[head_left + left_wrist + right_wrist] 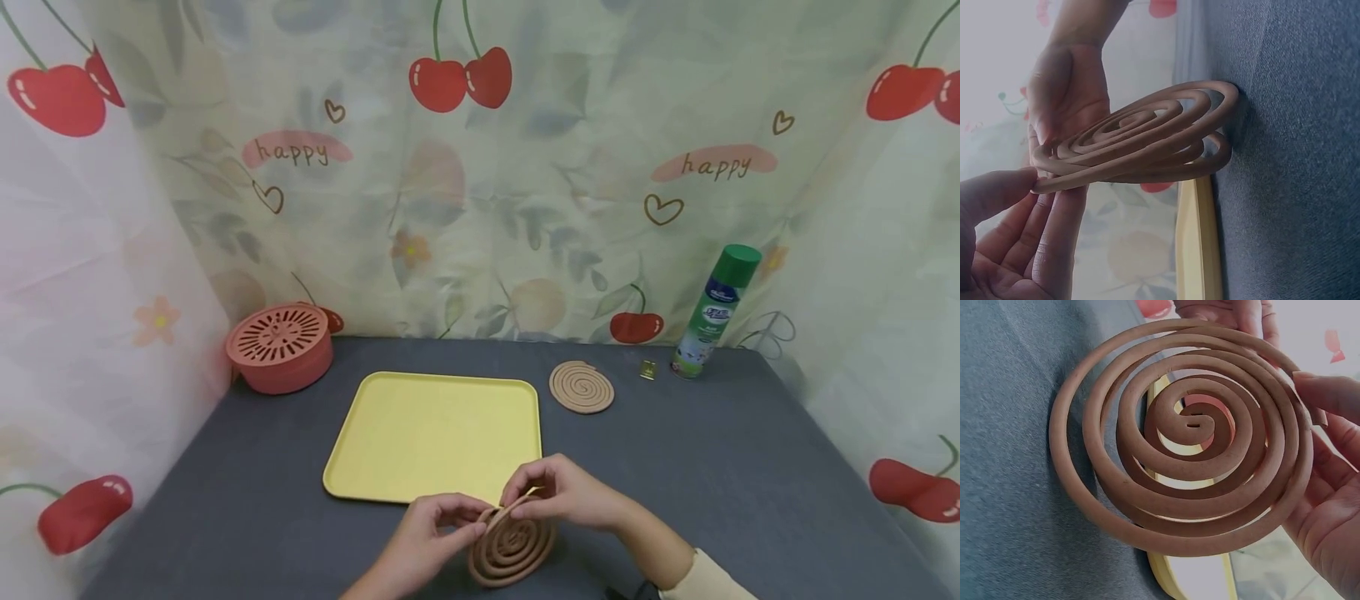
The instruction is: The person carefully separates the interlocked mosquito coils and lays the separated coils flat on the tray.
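1. Bottom centre of the frame: left hand (423, 533) and right hand (566, 492) both pinch the double mosquito coil (512, 546), its lower edge on the table (712, 492).
2. Looks light, stiff and brittle; grip the outer ring, never the thin centre.

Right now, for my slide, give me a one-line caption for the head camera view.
Two hands pull apart a spiral mosquito coil beside a yellow tray.

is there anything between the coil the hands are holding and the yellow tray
Nothing visible. Both hands, left and right, pinch the coil just in front of the yellow tray, whose surface shows bare. The other coil lies off to the tray's right.
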Available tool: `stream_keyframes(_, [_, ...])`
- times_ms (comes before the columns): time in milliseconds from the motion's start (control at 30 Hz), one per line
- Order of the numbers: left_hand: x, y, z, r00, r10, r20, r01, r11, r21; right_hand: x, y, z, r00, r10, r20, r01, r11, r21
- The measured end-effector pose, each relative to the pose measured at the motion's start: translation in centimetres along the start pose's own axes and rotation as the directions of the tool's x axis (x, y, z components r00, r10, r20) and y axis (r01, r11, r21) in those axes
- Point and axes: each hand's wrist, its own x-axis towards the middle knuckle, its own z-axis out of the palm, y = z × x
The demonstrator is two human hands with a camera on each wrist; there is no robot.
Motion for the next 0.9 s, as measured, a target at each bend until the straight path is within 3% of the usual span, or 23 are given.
stream_keyframes(200, [-0.6,0.2,0.1,1.0,-0.007,-0.009,0.007,1.0,0.004,-0.3,-0.2,0.4,0.999,-0.026,0.022,0.025,0.999,0.034])
stream_keyframes(467, [-0.9,0.1,-0.1,1.0,0.016,-0.026,-0.016,1.0,-0.012,-0.9,0.2,0.5,1.0,0.01,-0.028,-0.009,0.999,0.038])
stream_keyframes(633, [-0.9,-0.1,-0.2,0.999,-0.005,-0.033,0.005,1.0,-0.014,-1.5,0.2,0.6,0.997,-0.025,-0.077,0.02,0.997,-0.074])
stream_keyframes(900, [-1.0,-0.1,-0.2,0.999,-0.025,-0.026,0.024,1.0,-0.02,-1.9,0.0,1.3,0.982,-0.096,-0.16,0.052,0.964,-0.259])
